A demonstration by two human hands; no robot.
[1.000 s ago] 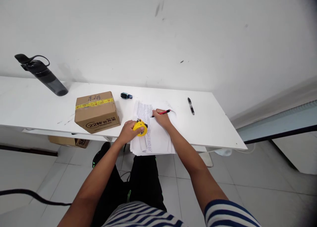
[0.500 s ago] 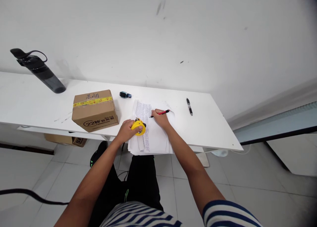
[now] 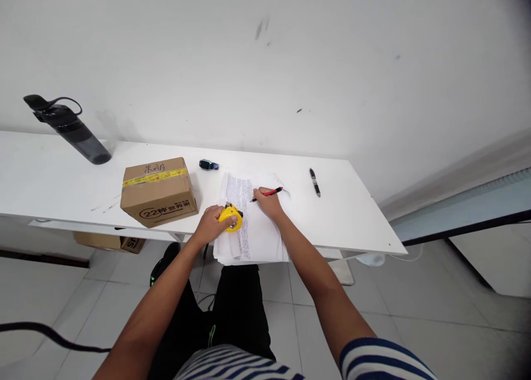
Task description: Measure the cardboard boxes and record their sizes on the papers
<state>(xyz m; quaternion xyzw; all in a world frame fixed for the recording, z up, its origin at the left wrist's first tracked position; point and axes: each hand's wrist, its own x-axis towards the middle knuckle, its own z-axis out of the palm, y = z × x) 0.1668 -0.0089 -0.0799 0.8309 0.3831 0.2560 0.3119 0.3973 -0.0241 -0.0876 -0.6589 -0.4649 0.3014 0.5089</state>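
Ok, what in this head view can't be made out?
All in the head view:
Writing on the white paper sheets: too small to read.
Red-and-black pen in the right hand: tip too small to tell whether it touches.
Yellow tape measure: partly covered by the left hand.
Lower brown cardboard box: partly hidden by the long white table.
Black cable: cut off by the left edge.

Before you is a white counter (image 3: 344, 219). On it, from left to right, you have a dark bottle (image 3: 77, 134), a taped cardboard box (image 3: 160, 194), a small watch (image 3: 208, 165), a stack of papers (image 3: 263, 239) which passes over the front edge, and one black pen (image 3: 315, 182).
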